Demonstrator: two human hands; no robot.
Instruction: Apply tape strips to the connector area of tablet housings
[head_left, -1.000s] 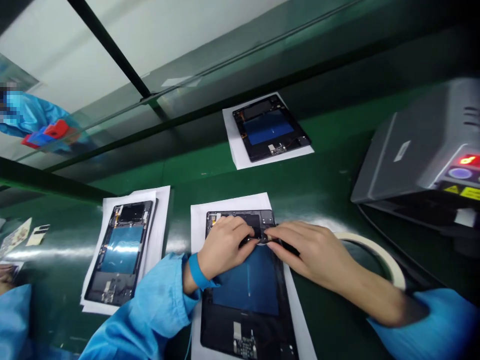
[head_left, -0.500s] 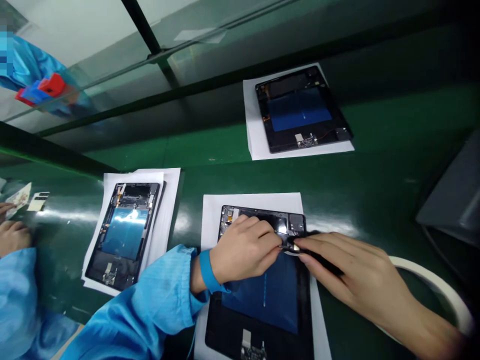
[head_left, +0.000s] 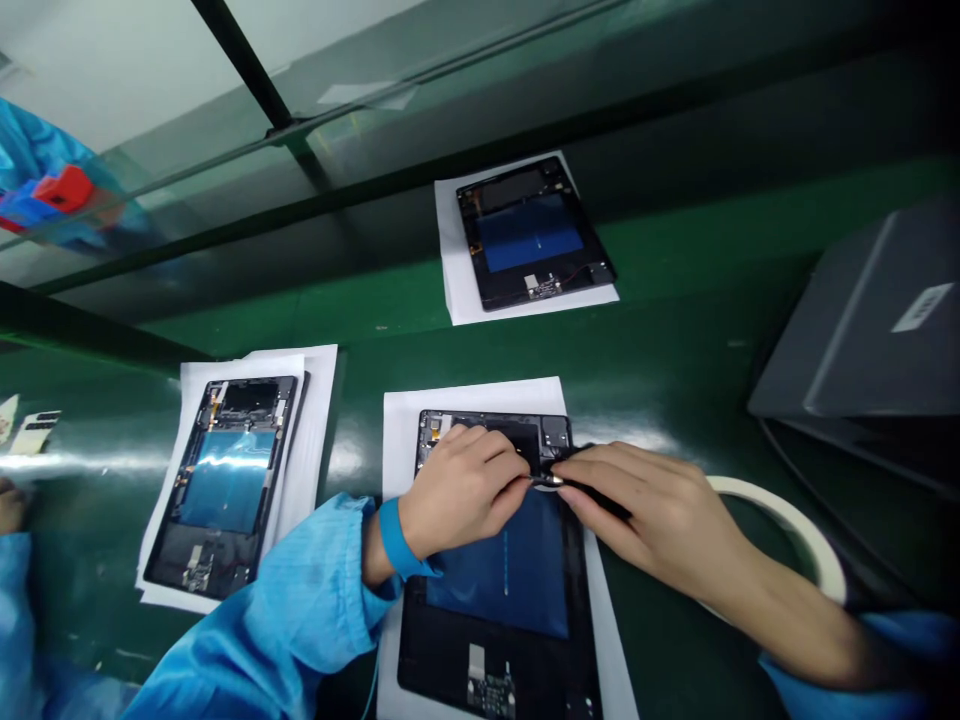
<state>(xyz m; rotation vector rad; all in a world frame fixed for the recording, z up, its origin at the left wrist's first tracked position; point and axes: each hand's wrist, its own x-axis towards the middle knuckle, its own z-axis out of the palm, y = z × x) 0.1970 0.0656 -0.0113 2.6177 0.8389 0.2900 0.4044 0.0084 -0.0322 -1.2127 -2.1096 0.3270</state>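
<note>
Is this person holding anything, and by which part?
The left hand and right hand pinch a small dark piece over the opened tablet, seemingly one end in each grip; it is too small to identify.

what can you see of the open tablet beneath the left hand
The open tablet is a dark rectangle lying inside-up on white paper, its near end partly cut by the frame. A blue panel fills its middle; a small circuit board lies below. The left hand hides some of its top and, with the right hand, pinches a small dark piece.
</note>
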